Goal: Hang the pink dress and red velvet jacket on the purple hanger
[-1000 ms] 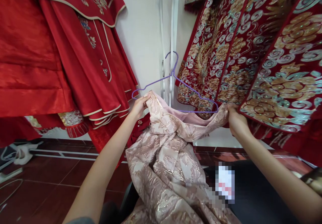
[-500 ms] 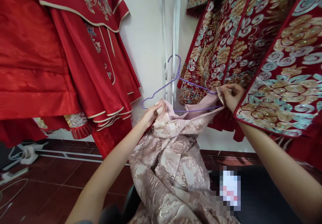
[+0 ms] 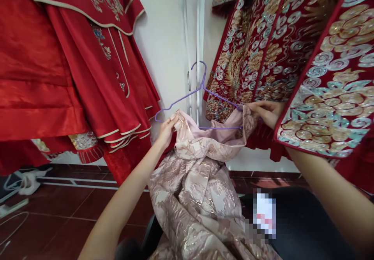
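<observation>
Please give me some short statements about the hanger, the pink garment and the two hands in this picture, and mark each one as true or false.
1. The hanger is purple wire. True.
2. The left hand pinches the pink brocade garment near the hanger's left end. True.
3. The right hand rests on the floor. False: it grips the garment's edge at the hanger's right end.
4. The hanger's hook is hung on a rail. False: the hook stands free in front of the white wall.
5. Red embroidered garments hang to the left. True.
6. The pink garment lies folded flat. False: it hangs down crumpled between the arms.
</observation>
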A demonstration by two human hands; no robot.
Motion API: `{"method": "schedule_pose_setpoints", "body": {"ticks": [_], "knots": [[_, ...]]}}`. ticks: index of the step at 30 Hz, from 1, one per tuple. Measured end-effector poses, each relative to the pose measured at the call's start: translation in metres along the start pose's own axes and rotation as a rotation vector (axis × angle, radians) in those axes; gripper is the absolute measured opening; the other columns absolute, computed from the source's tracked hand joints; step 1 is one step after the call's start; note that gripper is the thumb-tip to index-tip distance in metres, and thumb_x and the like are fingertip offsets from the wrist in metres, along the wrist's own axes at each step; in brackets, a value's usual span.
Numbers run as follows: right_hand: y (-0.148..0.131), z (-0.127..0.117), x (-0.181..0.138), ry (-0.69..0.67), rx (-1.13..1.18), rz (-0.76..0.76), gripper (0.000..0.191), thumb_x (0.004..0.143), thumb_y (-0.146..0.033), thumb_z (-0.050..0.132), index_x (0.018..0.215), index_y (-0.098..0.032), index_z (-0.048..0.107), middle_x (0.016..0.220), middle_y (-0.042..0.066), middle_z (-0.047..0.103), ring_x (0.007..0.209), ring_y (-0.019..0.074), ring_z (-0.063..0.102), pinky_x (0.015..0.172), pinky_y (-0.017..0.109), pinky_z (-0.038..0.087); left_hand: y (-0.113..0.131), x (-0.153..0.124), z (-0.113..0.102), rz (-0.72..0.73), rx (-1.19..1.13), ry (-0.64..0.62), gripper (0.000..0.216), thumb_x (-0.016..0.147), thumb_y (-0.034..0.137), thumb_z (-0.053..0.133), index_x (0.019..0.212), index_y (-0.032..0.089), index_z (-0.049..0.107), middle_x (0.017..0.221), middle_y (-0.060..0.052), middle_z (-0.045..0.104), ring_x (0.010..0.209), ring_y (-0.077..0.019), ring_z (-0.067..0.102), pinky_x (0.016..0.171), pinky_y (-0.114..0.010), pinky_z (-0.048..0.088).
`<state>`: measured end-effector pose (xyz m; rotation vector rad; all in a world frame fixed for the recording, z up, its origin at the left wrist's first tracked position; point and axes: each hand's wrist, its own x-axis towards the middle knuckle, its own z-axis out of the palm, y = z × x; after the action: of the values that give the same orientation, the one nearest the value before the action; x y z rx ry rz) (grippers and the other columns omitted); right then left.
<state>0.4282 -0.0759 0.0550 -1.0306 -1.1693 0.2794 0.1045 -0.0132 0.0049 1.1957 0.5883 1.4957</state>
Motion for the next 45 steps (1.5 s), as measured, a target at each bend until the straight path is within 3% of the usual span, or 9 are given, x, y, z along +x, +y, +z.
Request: {"method": "schedule_pose_setpoints", "body": {"ticks": [4, 10, 15, 19, 21, 25, 32, 38, 45], "knots": [[-0.002, 0.019, 0.017, 0.026, -0.132, -0.044, 0.007, 0.072, -0.018, 0.064, 0.074, -0.015, 0.071, 0.072, 0.001, 0.069, 0.063, 0.0114, 0.057, 0.063, 0.023, 0.044, -0.006, -0.019, 0.017, -0.129, -0.090, -0.063, 0.029, 0.066, 0.035, 0.078, 0.088, 0.017, 0.068, 0.086, -0.003, 0.071, 0.080, -0.0163, 0.065, 0.081, -0.029, 0.046], [0.002, 0.028, 0.020, -0.120, -0.360, -0.355, 0.015, 0.080, -0.026, 0.060, 0.092, -0.020, 0.067, 0.083, 0.001, 0.069, 0.071, 0.0145, 0.060, 0.070, 0.025, 0.044, -0.007, -0.020, 0.017, -0.241, -0.160, -0.069, 0.027, 0.066, 0.032, 0.077, 0.086, 0.016, 0.067, 0.081, -0.003, 0.070, 0.073, -0.0138, 0.064, 0.076, -0.027, 0.049], [0.002, 0.021, 0.015, -0.250, -0.522, -0.439, 0.024, 0.087, -0.035, 0.050, 0.104, -0.021, 0.061, 0.087, 0.005, 0.069, 0.070, 0.0203, 0.061, 0.065, 0.029, 0.044, 0.006, -0.006, -0.011, -0.213, 0.022, -0.084, 0.033, 0.068, 0.036, 0.076, 0.092, 0.015, 0.068, 0.090, -0.005, 0.070, 0.080, -0.0140, 0.064, 0.078, -0.026, 0.048], [0.006, 0.022, 0.019, -0.250, -0.566, -0.463, 0.027, 0.089, -0.039, 0.046, 0.105, -0.022, 0.060, 0.089, 0.006, 0.069, 0.067, 0.0209, 0.061, 0.063, 0.030, 0.043, 0.024, 0.002, -0.053, -0.209, 0.394, 0.042, 0.045, 0.065, 0.048, 0.074, 0.092, 0.013, 0.069, 0.090, -0.008, 0.070, 0.079, -0.0174, 0.064, 0.074, -0.029, 0.049], [0.008, 0.023, 0.021, -0.244, -0.572, -0.464, 0.027, 0.089, -0.039, 0.046, 0.106, -0.022, 0.059, 0.088, 0.006, 0.069, 0.066, 0.0208, 0.061, 0.062, 0.030, 0.043, 0.031, 0.003, -0.074, -0.173, 0.546, 0.043, 0.049, 0.062, 0.053, 0.075, 0.089, 0.012, 0.070, 0.088, -0.007, 0.070, 0.078, -0.0177, 0.063, 0.074, -0.029, 0.049], [0.009, 0.023, 0.022, -0.236, -0.572, -0.448, 0.026, 0.088, -0.039, 0.046, 0.105, -0.022, 0.059, 0.086, 0.006, 0.069, 0.064, 0.0208, 0.061, 0.061, 0.030, 0.042, 0.038, 0.000, -0.098, -0.157, 0.612, 0.090, 0.054, 0.054, 0.054, 0.078, 0.089, 0.013, 0.071, 0.085, -0.006, 0.070, 0.079, -0.0170, 0.063, 0.076, -0.029, 0.049], [0.009, 0.022, 0.022, -0.238, -0.588, -0.440, 0.025, 0.088, -0.038, 0.047, 0.104, -0.023, 0.059, 0.084, 0.005, 0.069, 0.065, 0.0211, 0.061, 0.060, 0.030, 0.042, 0.029, 0.004, -0.099, -0.181, 0.573, 0.169, 0.057, 0.046, 0.051, 0.082, 0.087, 0.014, 0.069, 0.079, -0.004, 0.069, 0.072, -0.0146, 0.061, 0.072, -0.028, 0.049], [0.005, 0.023, 0.020, -0.228, -0.603, -0.462, 0.026, 0.089, -0.038, 0.046, 0.105, -0.023, 0.059, 0.085, 0.006, 0.069, 0.066, 0.0214, 0.062, 0.062, 0.030, 0.043, 0.030, 0.005, -0.102, -0.143, 0.567, 0.072, 0.055, 0.053, 0.055, 0.077, 0.090, 0.016, 0.068, 0.087, -0.005, 0.069, 0.077, -0.0148, 0.061, 0.073, -0.027, 0.048], [0.005, 0.023, 0.020, -0.208, -0.601, -0.498, 0.026, 0.089, -0.037, 0.046, 0.104, -0.021, 0.060, 0.079, 0.006, 0.068, 0.067, 0.0225, 0.062, 0.063, 0.031, 0.043, 0.034, 0.002, -0.116, -0.144, 0.629, 0.062, 0.054, 0.052, 0.056, 0.078, 0.088, 0.016, 0.070, 0.086, -0.006, 0.069, 0.079, -0.0173, 0.062, 0.073, -0.028, 0.049]]}}
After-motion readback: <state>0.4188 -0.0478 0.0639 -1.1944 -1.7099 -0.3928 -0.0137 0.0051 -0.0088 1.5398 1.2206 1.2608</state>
